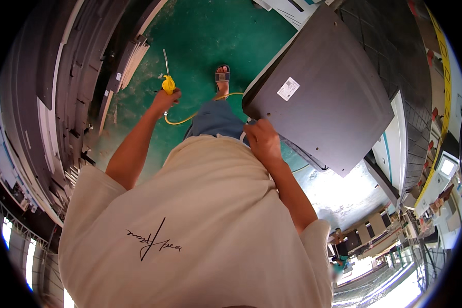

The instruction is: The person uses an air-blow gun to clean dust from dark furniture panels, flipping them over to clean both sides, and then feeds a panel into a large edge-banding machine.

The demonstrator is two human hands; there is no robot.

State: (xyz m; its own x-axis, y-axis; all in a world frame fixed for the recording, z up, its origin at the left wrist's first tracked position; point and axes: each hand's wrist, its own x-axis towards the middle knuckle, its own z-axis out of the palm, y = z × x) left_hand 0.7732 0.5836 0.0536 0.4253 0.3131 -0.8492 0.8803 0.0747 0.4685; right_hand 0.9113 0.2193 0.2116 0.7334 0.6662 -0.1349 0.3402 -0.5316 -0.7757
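Observation:
My left hand [165, 100] is closed round a yellow air blow gun [169, 83], held out over the green floor. Its long thin metal nozzle [166, 62] points away from me. A yellow hose [178, 123] runs from below that hand, behind my leg, toward the right. At the near left corner of a large dark grey panel [339, 97], my right hand [264, 141] has its fingers curled. What they grip is hidden beneath them. The panel lies flat at the top of a stack and carries a white printed label [288, 89].
Long dark boards [46, 66] are stacked along the left, beside shorter light-edged strips [133, 60]. More white-edged panels [395, 143] stand past the stack on the right. My sandalled foot [222, 77] is on the green floor [190, 31]. Another person [340, 251] is far off at lower right.

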